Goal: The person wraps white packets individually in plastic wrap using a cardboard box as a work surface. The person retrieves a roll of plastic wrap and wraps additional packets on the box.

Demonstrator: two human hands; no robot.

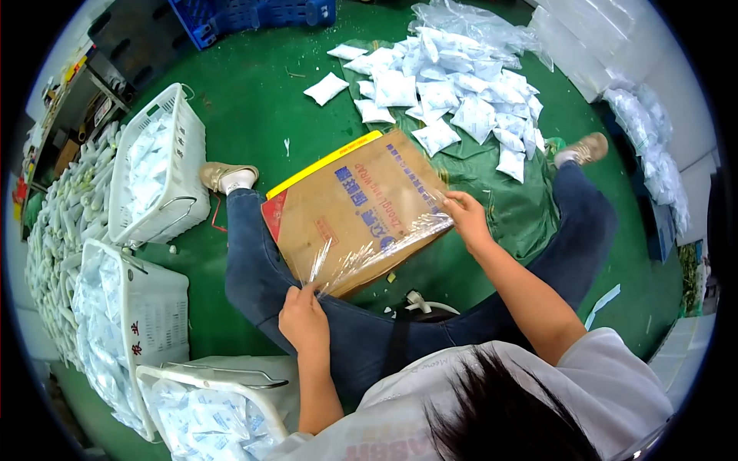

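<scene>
A brown cardboard box [346, 207] with blue and red printing lies tilted between my legs. Clear plastic film [361, 265] stretches across its near side, shiny and wrinkled. At the box's near left corner, my left hand [305, 316] is closed, pinching the film's edge. My right hand [467, 219] pinches the film with thumb and fingers beside the box's right corner. A yellow strip [323, 163] runs along the far left edge of the box.
White packets [469, 92] are heaped on a green sheet [523, 211] beyond the box. White baskets [157, 326] full of packets stand at my left, beside a large pile of pale vegetables [65, 223]. A blue pallet [257, 14] lies at the back.
</scene>
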